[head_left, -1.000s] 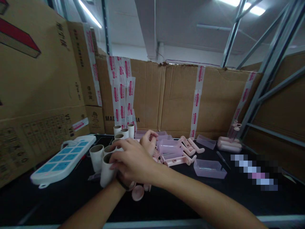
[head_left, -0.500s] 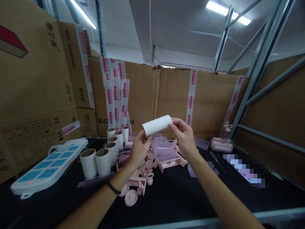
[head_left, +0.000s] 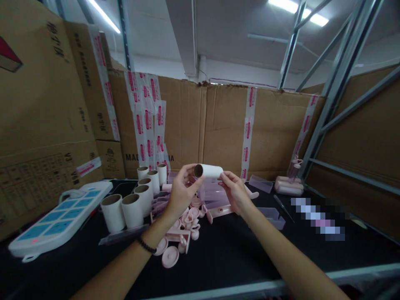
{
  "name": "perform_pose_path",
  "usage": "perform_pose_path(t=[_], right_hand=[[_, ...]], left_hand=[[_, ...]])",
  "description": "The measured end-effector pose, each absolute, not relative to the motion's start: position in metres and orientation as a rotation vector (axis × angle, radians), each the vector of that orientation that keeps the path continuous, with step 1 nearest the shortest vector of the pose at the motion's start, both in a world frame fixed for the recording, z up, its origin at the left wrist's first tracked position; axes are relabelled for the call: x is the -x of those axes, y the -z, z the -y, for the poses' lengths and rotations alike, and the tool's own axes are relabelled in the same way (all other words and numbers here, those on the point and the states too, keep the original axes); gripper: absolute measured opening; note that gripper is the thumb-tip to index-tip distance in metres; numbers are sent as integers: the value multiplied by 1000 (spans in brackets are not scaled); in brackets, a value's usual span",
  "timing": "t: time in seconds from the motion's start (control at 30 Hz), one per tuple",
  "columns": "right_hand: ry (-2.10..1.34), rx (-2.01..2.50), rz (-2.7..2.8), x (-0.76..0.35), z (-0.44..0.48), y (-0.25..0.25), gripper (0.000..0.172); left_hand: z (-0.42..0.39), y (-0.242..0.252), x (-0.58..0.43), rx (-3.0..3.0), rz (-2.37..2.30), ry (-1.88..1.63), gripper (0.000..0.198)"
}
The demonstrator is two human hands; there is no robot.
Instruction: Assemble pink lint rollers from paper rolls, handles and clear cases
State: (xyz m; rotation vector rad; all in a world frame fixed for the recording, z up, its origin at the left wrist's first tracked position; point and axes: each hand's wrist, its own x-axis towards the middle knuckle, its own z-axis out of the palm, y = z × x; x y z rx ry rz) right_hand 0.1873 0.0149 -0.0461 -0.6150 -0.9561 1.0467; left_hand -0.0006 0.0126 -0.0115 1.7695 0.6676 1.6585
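Note:
A white paper roll (head_left: 212, 171) with a brown hollow core is held up between both hands, lying roughly level. Its open end faces left and toward me. My left hand (head_left: 183, 189) grips that end with thumb and fingers. At the other end, the fingertips of my right hand (head_left: 235, 189) pinch the roll. Beneath the hands lie pink plastic parts: round caps (head_left: 170, 256), small hooked pieces and a long pink bracket (head_left: 218, 213). Translucent lilac plastic covers (head_left: 214, 196) sit behind them, partly hidden by the hands.
Several white rolls (head_left: 133, 210) stand upright at left, beside a white power strip (head_left: 62, 218) with blue panels. To the right are a pink assembled roller (head_left: 289, 186), a slim pen-like tool (head_left: 283, 207) and a pixelated item (head_left: 318, 218). Cardboard walls (head_left: 225, 125) enclose the black table.
The roll has been lowered and turned, from slanting up to the right to nearly level, its open end now showing. Both hands have shifted with it, and the view has moved slightly.

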Motion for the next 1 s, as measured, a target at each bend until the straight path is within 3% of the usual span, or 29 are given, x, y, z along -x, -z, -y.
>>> perform_pose_path(t=[0.5,0.83,1.0], right_hand=[[-1346,603,1073,-181,-1,41,22],[-1281,510,845,-184,4,33,26],[-1039,495,866,-185,3,30,28]], left_hand=[[7,17,0,-2129,-601,-1650,48],[8,13,-2,-2049,-646,-1702,46],[0,17,-1,-2088,-765,-1691,42]])
